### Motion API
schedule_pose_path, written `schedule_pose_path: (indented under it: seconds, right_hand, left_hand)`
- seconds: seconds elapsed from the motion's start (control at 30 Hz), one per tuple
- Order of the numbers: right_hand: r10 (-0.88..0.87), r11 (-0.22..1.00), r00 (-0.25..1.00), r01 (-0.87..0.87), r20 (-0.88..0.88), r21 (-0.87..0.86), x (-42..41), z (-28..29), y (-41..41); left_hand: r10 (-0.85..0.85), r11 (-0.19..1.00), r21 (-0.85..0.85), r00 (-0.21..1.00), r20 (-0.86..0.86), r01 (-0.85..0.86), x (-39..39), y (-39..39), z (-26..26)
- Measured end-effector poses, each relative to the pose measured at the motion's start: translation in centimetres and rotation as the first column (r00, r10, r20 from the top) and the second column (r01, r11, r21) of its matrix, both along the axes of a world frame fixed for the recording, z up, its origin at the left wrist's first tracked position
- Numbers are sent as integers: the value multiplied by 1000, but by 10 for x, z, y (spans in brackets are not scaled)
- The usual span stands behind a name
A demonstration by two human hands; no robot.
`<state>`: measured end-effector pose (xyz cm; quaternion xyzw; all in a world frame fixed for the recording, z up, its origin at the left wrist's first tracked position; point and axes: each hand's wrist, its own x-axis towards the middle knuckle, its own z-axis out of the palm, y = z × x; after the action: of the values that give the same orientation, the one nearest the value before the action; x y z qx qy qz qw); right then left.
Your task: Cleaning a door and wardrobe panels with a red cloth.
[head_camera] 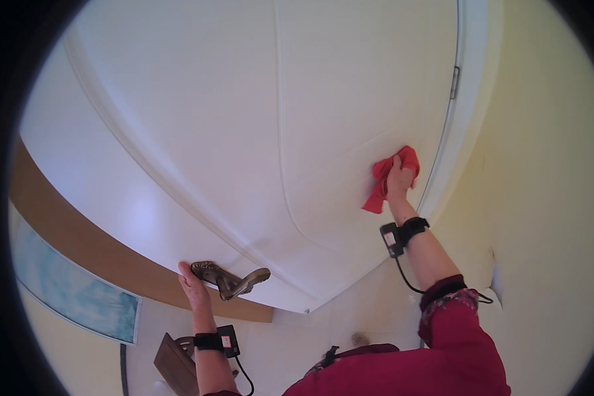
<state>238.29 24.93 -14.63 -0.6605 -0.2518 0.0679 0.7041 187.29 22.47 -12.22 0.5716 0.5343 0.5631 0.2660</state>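
A white panelled door (218, 123) fills the view in front of me. My right hand (400, 180) presses a crumpled red cloth (380, 200) against the door's face, near its hinged side. At the opposite edge, my left hand (194, 289) touches the door beside the back plate of an ornate bronze-coloured lever handle (245, 284). Its fingers are partly hidden, so whether they grip the edge is unclear. The handle's lever juts out to the right of this hand.
A metal hinge (455, 83) joins the door to its white frame on the right, beside a cream wall (544, 173). Beyond the left edge are a brown strip (99, 218), a framed teal panel (79, 277) and brown wooden furniture (171, 359). Pale floor (346, 302) shows below.
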Motion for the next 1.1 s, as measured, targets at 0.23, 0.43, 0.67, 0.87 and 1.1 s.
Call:
schedule_pose_path:
  seconds: [0.23,0.43,0.67,0.87,1.1]
  right_hand:
    - [426,821,823,-526,376,221,-178,-50,-28]
    - [838,537,236,-517,493,-666,-171,-169,-158]
    - [608,172,793,-162,-25,-972,-203,-281,-380]
    - [422,249,902,-210,-89,-945,-278,-297,-439]
    - [291,206,864,-477,-412,-855,-359,-260,-351]
  left_hand:
    - [-34,999,-1,995,90,34,7,-5,6]
    - [-13,1000,-6,999,38,14,22,-9,10]
    - [-163,987,12,986,38,162,12,-6,19]
    - [-342,929,144,939,-15,341,-1,8,13]
    - [-634,771,-26,771,49,636,-29,24,12]
